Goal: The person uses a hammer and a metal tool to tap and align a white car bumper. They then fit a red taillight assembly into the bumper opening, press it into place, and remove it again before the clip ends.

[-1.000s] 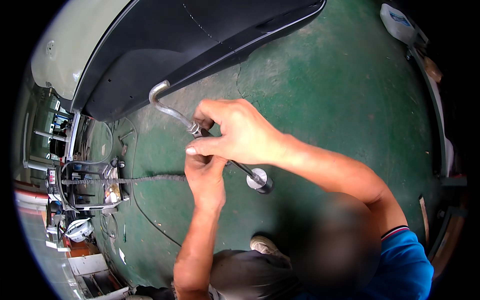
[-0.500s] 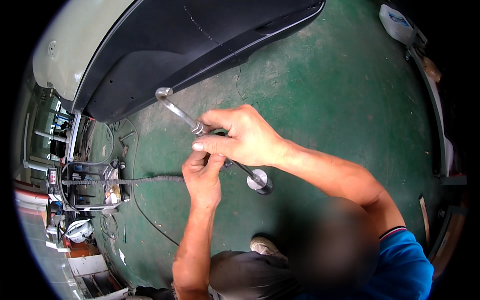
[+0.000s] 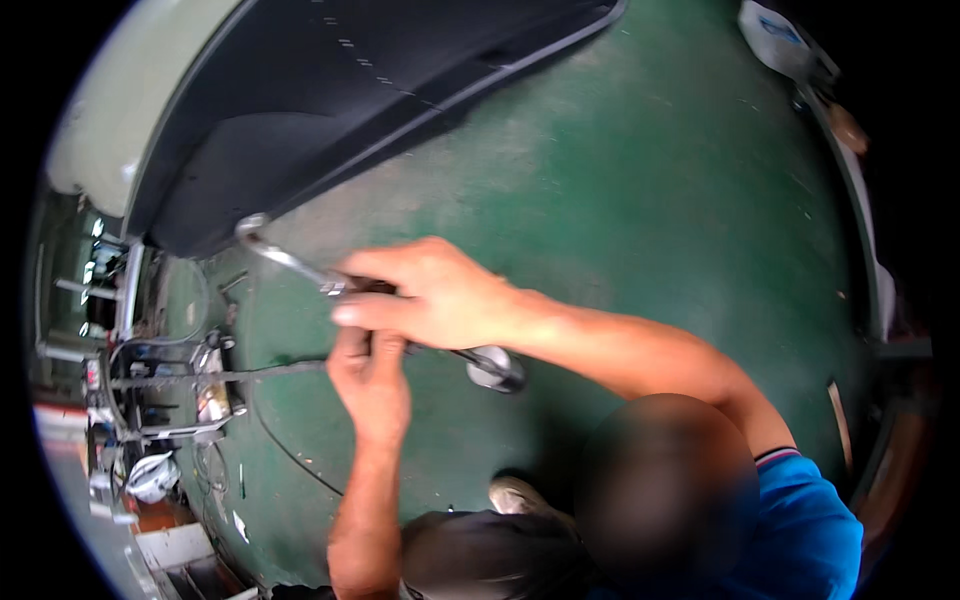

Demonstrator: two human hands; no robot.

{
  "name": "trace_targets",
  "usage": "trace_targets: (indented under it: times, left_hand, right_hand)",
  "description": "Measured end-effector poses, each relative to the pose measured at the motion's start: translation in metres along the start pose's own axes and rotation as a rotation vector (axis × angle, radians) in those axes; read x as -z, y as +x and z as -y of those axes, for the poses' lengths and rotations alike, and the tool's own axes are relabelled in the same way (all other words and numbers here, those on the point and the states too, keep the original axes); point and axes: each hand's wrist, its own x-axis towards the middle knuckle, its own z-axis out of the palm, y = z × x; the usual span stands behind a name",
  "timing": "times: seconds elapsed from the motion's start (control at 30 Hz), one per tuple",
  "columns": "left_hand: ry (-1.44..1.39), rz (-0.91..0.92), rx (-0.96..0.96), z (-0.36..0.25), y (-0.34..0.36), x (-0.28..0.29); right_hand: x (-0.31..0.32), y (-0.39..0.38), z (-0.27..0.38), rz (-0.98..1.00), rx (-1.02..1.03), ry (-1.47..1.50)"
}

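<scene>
Right hand (image 3: pixel 430 300): closed in a pinch, thumb and fingers around the tool just behind the hook; we'd call it a working grip.
Left hand (image 3: pixel 375 395): fingers bunched right under the right thumb, curled rather than spread. What they've got hold of, we honestly can't tell, too blurry.
Nut (image 3: pixel 337 287): at the base of the hook, just past the right fingertips. Can't see how tight it is.
Hook (image 3: pixel 280 255): on the tool's end, so we'd count that part as together. Its tip overlaps the panel edge in our view; no telling if they touch.
Rod (image 3: pixel 460 355): runs from under the right hand to a round weight (image 3: pixel 488 368), over the green floor (image 3: pixel 620 230).
Done vs left: hook, rod and weight look like one piece, but both hands are on it, so we reckon it's not wrapped up.
Panel (image 3: pixel 300 110): big and dark, beyond the hook.
Hose (image 3: pixel 270 372): runs behind the left hand.
</scene>
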Motion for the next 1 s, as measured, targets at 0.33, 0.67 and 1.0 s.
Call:
trace_targets:
  times: [0.33, 0.67, 1.0]
  left_hand:
    - [-0.002, -0.213, 0.177, 0.009, 0.03, 0.018]
    - [-0.024, -0.053, 0.323, -0.015, 0.091, 0.03]
    - [-0.745, 0.269, 0.53, -0.265, 0.156, 0.009]
  right_hand:
    - [-0.077, -0.152, -0.131, 0.107, -0.331, -0.433]
    - [-0.055, -0.102, -0.073, 0.255, -0.722, -0.392]
    - [0.072, -0.017, 0.211, 0.484, -0.911, -0.216]
